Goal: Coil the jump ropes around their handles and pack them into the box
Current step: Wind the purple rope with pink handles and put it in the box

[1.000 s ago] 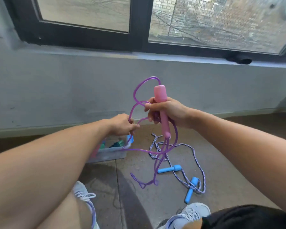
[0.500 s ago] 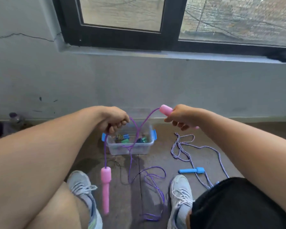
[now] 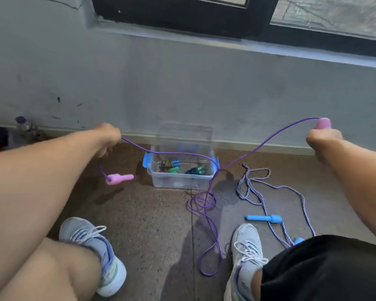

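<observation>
Purple rope (image 3: pixel 178 154) now stretched wide: your hands have moved apart, right hand (image 3: pixel 323 139) clamping one pink handle (image 3: pixel 323 123), left hand (image 3: pixel 108 136) gripping cord. Untangled, ready for coiling.

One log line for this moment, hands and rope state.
left hand: grips purple rope | right hand: grips pink handle | other handle: dangling | box: open

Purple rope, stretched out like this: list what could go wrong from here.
1. The purple rope is looped on itself near the box; pulling the hands apart may tighten a knot.
2. It crosses the box's rim and could drag or tip it.
3. The dangling pink handle under the left hand may swing.
</observation>
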Tool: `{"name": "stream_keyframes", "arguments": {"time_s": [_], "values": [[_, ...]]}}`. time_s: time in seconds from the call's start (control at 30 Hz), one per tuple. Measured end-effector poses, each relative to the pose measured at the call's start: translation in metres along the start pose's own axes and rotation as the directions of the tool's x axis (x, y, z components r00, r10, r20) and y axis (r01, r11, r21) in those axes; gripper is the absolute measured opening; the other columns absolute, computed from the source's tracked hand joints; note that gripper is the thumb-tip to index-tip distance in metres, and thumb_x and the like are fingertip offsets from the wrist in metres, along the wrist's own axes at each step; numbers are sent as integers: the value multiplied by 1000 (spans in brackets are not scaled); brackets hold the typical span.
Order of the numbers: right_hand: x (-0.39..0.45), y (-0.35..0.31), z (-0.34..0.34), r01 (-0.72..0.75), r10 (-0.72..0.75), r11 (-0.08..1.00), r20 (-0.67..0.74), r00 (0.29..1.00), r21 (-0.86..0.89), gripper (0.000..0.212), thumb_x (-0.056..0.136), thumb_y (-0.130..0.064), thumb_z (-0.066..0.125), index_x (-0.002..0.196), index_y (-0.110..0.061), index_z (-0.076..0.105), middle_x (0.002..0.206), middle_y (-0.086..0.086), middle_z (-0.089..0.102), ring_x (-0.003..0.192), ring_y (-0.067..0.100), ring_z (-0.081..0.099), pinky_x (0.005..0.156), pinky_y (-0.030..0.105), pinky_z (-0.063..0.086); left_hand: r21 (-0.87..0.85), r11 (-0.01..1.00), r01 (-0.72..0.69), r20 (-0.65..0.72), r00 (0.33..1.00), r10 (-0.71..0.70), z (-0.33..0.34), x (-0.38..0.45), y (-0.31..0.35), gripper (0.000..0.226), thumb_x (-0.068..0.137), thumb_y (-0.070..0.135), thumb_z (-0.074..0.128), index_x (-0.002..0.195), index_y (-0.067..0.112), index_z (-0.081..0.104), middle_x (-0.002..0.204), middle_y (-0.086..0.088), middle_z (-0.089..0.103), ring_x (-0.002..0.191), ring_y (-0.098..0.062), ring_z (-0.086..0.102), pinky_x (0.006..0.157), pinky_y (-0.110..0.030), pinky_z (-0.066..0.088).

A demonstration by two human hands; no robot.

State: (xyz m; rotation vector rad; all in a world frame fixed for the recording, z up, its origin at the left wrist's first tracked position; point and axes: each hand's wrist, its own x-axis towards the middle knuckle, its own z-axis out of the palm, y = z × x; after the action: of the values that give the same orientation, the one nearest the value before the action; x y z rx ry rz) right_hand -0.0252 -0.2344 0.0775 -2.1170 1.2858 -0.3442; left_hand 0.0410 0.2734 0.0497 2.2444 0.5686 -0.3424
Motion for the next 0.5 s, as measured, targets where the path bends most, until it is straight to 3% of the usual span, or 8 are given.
{"name": "stream_keyframes", "arguments": {"time_s": [0.07,0.1,0.13,0.23,0.3,0.37,0.43,0.5], "values": [[-22,-16,11,-64,59,975,32,998,213,50,82,-35,47,128,-15,51,117,9,61,98,34,64,76,46,59,-68,998,-4,171,985,16,11,-8,8,31,104,10,35,74,9,46,61,-5,33,44,-15,29,36,-14,22],[-38,-25,22,-97,54,959,164,985,266,42,85,-36,48,121,-16,53,98,8,59,76,30,63,56,38,56,-109,994,-13,240,970,39,17,-15,14,35,106,15,32,74,11,45,60,-3,32,42,-12,30,31,-12,22],[-58,-34,35,-122,23,941,298,954,317,32,88,-38,50,111,-17,53,79,5,52,57,23,53,48,28,46,-171,985,-10,289,955,60,24,-23,22,36,107,18,31,75,13,46,59,-3,34,41,-12,33,29,-12,27],[-128,-61,67,-138,-143,924,657,740,357,28,95,-45,55,83,-21,47,55,-1,36,41,15,32,46,20,31,-408,909,89,441,891,110,41,-48,44,29,107,18,32,85,8,49,68,-11,48,59,-27,58,40,-30,54],[-173,-72,81,-56,-284,926,786,549,374,31,96,-45,57,83,-18,50,60,1,47,48,17,45,54,27,44,-531,831,167,498,855,147,52,-64,56,25,107,12,30,89,3,45,81,-18,52,78,-42,63,51,-48,59],[-204,-78,89,36,-361,925,846,393,378,30,97,-45,57,92,-16,59,80,5,64,69,21,60,73,35,50,-617,765,187,481,858,178,61,-70,66,25,107,9,29,87,3,43,87,-20,51,81,-43,62,55,-51,57],[-216,-75,95,98,-384,923,894,233,371,28,100,-43,50,111,-24,67,112,6,73,94,21,65,86,35,49,-669,725,165,431,880,198,67,-74,72,24,106,7,27,87,4,41,83,-21,52,72,-39,64,50,-52,58],[-216,-71,96,38,-373,928,915,156,371,36,103,-39,45,130,-25,62,132,5,66,104,22,61,85,30,48,-697,703,139,367,912,184,71,-75,73,22,105,4,26,89,3,40,79,-19,50,52,-35,65,44,-50,57]]}}
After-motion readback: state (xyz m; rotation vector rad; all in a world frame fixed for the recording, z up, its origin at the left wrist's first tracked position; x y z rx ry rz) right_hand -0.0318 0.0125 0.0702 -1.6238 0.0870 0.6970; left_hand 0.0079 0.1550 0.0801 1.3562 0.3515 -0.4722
